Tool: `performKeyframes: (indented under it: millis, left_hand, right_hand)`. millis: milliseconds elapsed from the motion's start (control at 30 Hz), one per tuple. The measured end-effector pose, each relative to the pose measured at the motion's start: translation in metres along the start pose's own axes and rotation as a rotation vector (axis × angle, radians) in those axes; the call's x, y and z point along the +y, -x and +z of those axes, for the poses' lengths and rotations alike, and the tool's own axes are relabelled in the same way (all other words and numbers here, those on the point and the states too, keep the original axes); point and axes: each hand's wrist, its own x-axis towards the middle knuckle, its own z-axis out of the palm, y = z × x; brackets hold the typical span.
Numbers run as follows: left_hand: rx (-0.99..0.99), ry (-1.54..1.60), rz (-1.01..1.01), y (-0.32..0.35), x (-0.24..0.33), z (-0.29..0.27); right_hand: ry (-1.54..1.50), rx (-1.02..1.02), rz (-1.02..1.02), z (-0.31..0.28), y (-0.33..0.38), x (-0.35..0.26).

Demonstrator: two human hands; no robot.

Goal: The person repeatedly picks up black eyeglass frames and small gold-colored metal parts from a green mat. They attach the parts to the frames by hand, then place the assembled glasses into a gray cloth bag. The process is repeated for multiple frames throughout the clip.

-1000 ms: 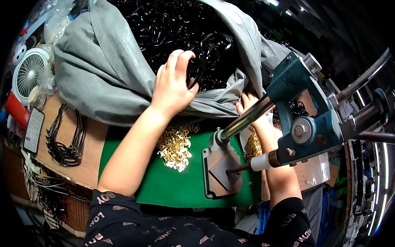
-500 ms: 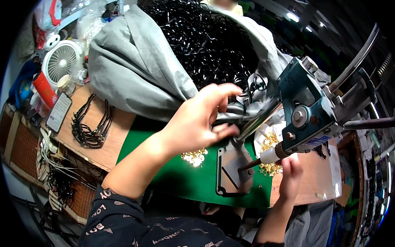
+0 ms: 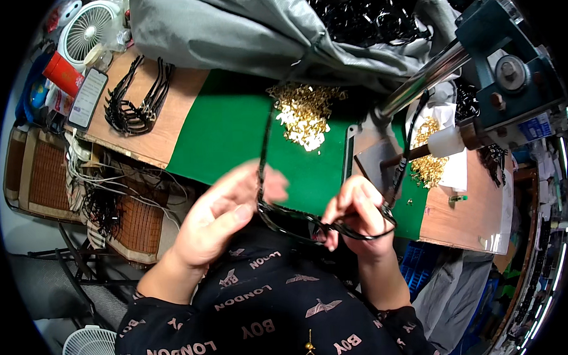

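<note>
A black eyeglasses frame (image 3: 264, 212) hangs in front of my body with its long temples spread toward the far side. My right hand (image 3: 362, 211) is closed on it around the bridge and the right-hand rim. Beside the left-hand hinge is my left hand (image 3: 219, 214), its thumb and fingers apart and partly blurred. The fingers pass behind the temple; a hold on it does not show. Beyond my hands, small gold metal pieces (image 3: 304, 117) lie heaped on a green mat (image 3: 232, 126).
A bench press (image 3: 496, 76) with a metal column stands at the right. More gold pieces (image 3: 428, 163) lie on white paper beside it. A large grey bag (image 3: 229, 35) full of black frames (image 3: 366, 15) fills the back. On the left are several black frames (image 3: 137, 101), a phone (image 3: 88, 98) and a fan (image 3: 86, 34).
Both hands have drawn in toward my body, and the eyeglasses frame is now in my right hand. The view has tilted downward, showing more of my shirt.
</note>
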Motion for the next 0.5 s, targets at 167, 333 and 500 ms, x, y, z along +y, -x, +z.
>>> performKeyframes:
  millis: [167,333,500]
  left_hand:
    - [-0.129,0.460,0.279,0.009,-0.018,0.001]
    - [0.051,0.115,0.543,0.010,0.024,-0.021]
    - [0.303,-0.259,0.538,0.026,0.033,-0.023]
  right_hand:
    - [0.066,-0.139,0.259,-0.006,-0.025,0.020]
    - [1.497,0.059,-0.139,-0.022,-0.062,0.009]
    - [2.038,0.219,-0.366,-0.029,-0.093,0.033]
